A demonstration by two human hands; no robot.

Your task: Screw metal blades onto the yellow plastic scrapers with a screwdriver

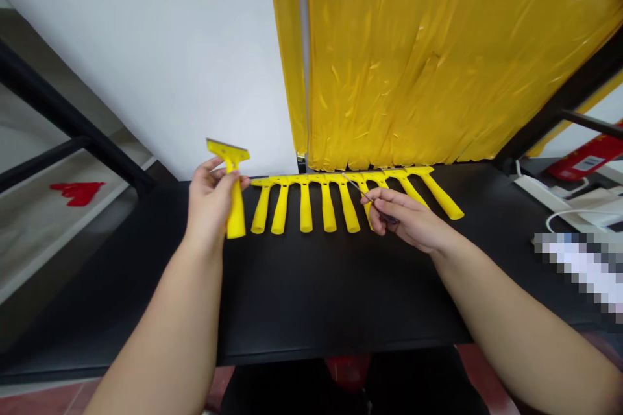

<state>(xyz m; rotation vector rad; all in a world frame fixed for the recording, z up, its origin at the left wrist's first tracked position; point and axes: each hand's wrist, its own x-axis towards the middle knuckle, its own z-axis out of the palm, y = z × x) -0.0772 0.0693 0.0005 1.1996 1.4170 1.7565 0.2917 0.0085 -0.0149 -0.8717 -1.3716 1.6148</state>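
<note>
My left hand is closed around the handle of a yellow scraper, which it holds upright above the black tabletop. A dark blade edge runs along the scraper's top. In my right hand, fingers pinched, is a screwdriver with a thin metal shaft pointing up and left. Its handle is mostly covered by my fingers. Between and beyond my hands, several more yellow scrapers lie side by side in a row, heads to the back and handles toward me. My right hand partly hides some of them.
Behind the row stand a white panel and yellow plastic sheeting. Black frame bars rise at the left. A white power strip with cables and a red package are at the right, near a blurred-out patch.
</note>
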